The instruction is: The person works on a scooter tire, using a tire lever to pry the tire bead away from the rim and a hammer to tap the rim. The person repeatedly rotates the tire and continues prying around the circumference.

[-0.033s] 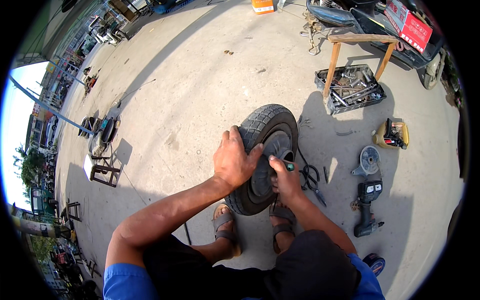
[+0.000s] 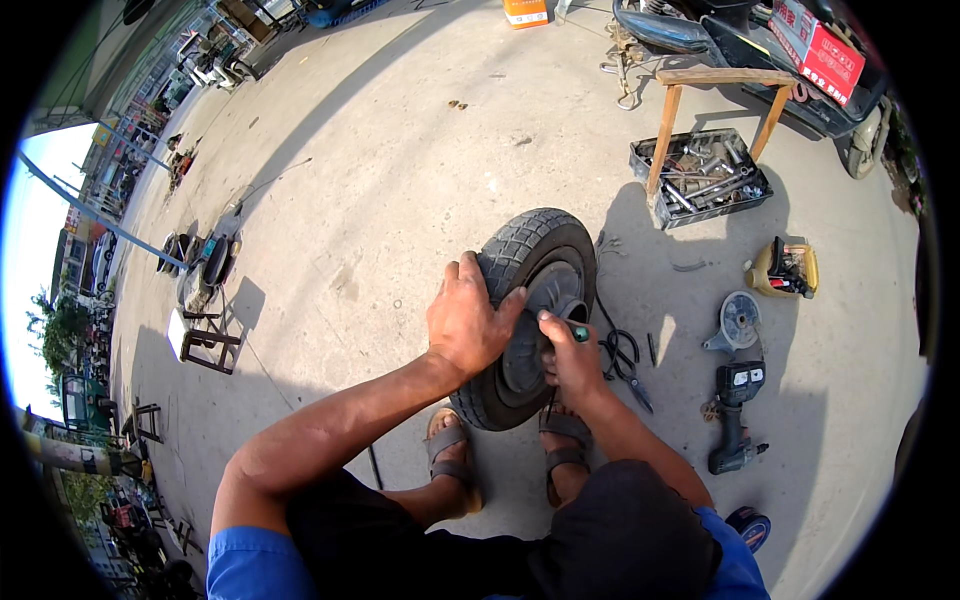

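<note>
A small wheel point(image 2: 545, 293) with a black treaded tyre and a grey hub stands tilted on the ground in front of my feet. My left hand point(image 2: 470, 318) grips its near left side, fingers over the tread and thumb reaching toward the hub. Close to the hub's right side, my right hand point(image 2: 574, 358) is closed around a green-handled tool point(image 2: 581, 334). Only the handle's end shows above the fist; a thin dark shaft seems to come out below, and its tip is hidden. Scissor-like black-handled cutters point(image 2: 625, 360) lie just right of the wheel.
On the right are a cordless impact wrench point(image 2: 738, 415), a round grey metal part point(image 2: 738, 320), a cut yellow container point(image 2: 783, 270) of small tools and a wood-handled toolbox point(image 2: 712, 205) full of sockets and wrenches. A parked scooter point(image 2: 830, 110) is behind them. A small stool point(image 2: 205, 338) stands left.
</note>
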Demonstrator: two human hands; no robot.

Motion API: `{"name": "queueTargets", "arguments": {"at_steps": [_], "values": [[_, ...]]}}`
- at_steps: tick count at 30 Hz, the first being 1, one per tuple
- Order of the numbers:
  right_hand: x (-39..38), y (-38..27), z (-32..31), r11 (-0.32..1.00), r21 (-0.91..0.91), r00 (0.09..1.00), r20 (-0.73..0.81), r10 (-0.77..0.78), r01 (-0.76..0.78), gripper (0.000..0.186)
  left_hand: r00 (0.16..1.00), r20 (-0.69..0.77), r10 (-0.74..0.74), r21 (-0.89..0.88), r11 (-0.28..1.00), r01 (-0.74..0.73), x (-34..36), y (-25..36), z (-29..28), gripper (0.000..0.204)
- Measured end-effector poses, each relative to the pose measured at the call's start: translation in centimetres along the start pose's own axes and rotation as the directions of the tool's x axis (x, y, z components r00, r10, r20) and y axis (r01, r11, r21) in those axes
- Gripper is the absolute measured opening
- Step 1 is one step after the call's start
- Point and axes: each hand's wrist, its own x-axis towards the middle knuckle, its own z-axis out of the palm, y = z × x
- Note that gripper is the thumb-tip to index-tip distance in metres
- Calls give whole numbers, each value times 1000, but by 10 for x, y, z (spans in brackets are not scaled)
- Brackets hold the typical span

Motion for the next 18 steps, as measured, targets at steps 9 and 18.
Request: {"name": "queueTargets", "arguments": {"at_steps": [9,18], "values": [[2,-1,-7,985,114,991,38,129,-133,32,1000,11,-8,11,1000,7,-2,1,0,80],[-1,9,-10,997,62,995,93,40,-46,29,1000,30,6,14,1000,-6,-5,2,-2,80]]}}
